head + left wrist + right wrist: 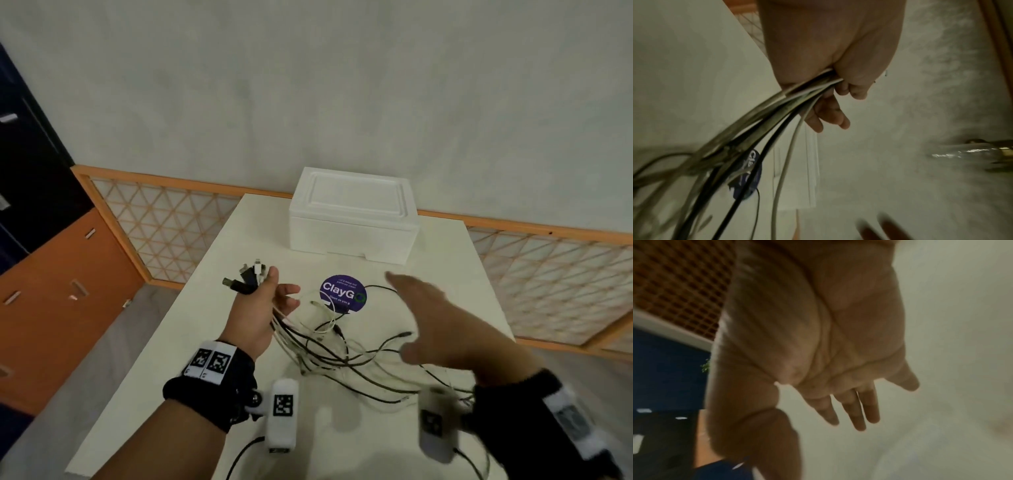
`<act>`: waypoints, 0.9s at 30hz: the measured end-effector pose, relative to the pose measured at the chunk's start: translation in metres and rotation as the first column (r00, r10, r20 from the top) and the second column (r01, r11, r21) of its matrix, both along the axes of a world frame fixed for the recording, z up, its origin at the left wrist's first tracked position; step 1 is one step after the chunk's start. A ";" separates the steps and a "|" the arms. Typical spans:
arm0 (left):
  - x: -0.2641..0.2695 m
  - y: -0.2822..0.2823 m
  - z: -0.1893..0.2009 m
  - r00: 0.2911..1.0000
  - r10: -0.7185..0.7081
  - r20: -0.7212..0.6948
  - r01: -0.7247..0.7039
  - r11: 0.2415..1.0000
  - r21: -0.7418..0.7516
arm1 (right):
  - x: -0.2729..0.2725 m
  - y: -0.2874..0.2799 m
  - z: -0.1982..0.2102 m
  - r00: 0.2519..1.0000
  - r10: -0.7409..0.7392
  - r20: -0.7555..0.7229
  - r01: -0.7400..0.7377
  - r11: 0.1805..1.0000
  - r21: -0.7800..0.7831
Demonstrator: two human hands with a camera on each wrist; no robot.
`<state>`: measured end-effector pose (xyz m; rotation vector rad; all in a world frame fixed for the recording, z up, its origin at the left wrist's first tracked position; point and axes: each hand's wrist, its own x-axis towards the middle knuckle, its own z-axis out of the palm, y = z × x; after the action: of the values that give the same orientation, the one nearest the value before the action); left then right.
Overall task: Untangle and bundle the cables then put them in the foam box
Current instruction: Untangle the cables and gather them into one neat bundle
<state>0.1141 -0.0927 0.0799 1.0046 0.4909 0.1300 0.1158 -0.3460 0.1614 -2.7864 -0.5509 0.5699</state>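
Note:
My left hand (263, 305) grips a bunch of black and white cables (329, 346) near their plug ends (248, 274), which stick out past the thumb. The left wrist view shows the strands (777, 113) running out of the closed palm (830, 53) down to the table. The loose lengths lie tangled on the white table (212, 308) between my hands. My right hand (424, 322) hovers flat above the tangle, fingers straight and spread, holding nothing; its bare palm (838, 331) fills the right wrist view. The white foam box (352, 216) stands at the table's far edge with its lid on.
A round purple ClayGo sticker (343, 292) lies on the table in front of the box. An orange lattice screen (164, 226) runs behind the table along the grey wall. An orange and dark cabinet (51, 274) stands to the left.

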 end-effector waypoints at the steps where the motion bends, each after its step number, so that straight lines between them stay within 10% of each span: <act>1: -0.002 -0.009 0.006 0.999 -0.029 0.016 0.029 0.999 -0.013 | -0.003 0.029 -0.015 0.996 0.066 -0.066 -0.057 0.989 0.139; 5: -0.006 -0.025 0.022 0.988 -0.146 0.051 0.146 0.989 0.005 | -0.005 0.108 -0.074 0.997 -0.024 -0.069 0.052 0.890 0.453; 17: 0.005 0.046 -0.023 0.993 0.115 -0.010 -0.112 0.945 -0.306 | 0.019 0.036 -0.125 0.994 0.072 0.087 -0.076 0.996 0.051; 27: -0.004 0.060 -0.084 0.933 0.140 -0.331 -0.209 0.961 -0.183 | 0.025 -0.032 -0.145 0.931 -0.008 -0.366 -0.030 0.995 -0.096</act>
<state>0.1104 -0.0329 -0.0037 0.7687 0.8712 0.0732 0.1411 -0.3780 0.0164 -2.6675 -0.4658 1.1175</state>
